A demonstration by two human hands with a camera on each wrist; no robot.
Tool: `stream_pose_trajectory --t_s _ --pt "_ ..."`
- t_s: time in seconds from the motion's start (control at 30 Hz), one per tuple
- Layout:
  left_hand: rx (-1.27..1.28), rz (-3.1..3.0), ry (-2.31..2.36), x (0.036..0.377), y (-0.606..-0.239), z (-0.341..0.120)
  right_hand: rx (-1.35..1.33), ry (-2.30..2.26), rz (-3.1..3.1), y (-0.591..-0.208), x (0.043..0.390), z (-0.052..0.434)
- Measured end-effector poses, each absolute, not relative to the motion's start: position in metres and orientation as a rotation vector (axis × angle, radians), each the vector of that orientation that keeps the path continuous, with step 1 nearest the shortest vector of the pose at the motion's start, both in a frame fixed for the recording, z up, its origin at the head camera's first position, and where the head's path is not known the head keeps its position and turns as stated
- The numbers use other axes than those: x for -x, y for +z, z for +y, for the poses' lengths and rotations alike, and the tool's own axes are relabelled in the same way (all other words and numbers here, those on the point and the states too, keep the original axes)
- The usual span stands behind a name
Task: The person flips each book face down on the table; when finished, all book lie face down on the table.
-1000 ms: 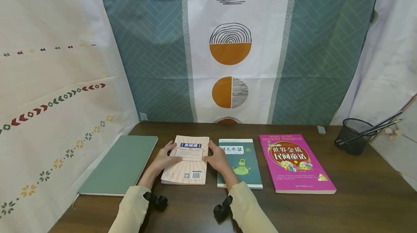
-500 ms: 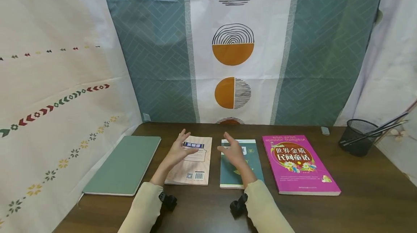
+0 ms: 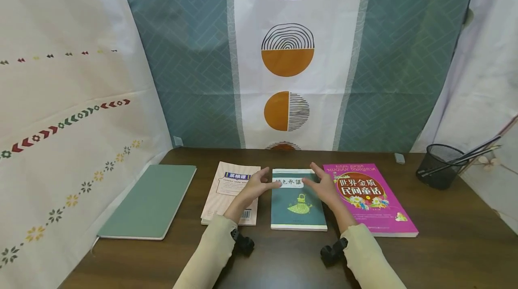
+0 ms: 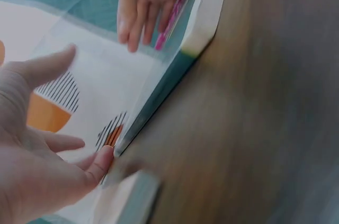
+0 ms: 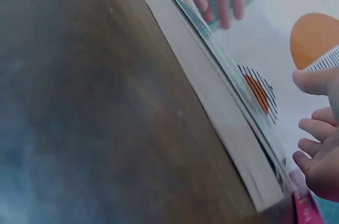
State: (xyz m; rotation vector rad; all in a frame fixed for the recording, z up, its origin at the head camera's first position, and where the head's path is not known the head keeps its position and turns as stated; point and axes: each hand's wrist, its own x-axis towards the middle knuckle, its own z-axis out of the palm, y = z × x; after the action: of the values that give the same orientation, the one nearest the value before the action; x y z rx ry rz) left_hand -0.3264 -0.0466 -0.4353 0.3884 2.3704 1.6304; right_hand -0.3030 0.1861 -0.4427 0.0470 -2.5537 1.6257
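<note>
Teal, flat paper book (image 3: pixel 298 201) lies on the dark wooden worktop (image 3: pixel 445 235) between both wide-open grips, left hand (image 3: pixel 252 186) and right hand (image 3: pixel 325 188) equally near, its long side pointing away from the person.

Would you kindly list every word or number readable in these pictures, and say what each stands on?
"世界金质民间童话": on the pink book.
"色承诺", first character hidden by a thumb: on the teal book.
Blue banner on the beige book: too small to read.
Its barcode digits: too small.
Wrist views: blurred, nothing readable.
</note>
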Motion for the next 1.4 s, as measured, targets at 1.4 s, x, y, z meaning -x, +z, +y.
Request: stream_pose_trajectory --t_s 1.4 --pt "-0.419 2.462 1.563 0.32 -0.445 -0.032 0.36 1.465 -2.447 -0.457 0.299 0.169"
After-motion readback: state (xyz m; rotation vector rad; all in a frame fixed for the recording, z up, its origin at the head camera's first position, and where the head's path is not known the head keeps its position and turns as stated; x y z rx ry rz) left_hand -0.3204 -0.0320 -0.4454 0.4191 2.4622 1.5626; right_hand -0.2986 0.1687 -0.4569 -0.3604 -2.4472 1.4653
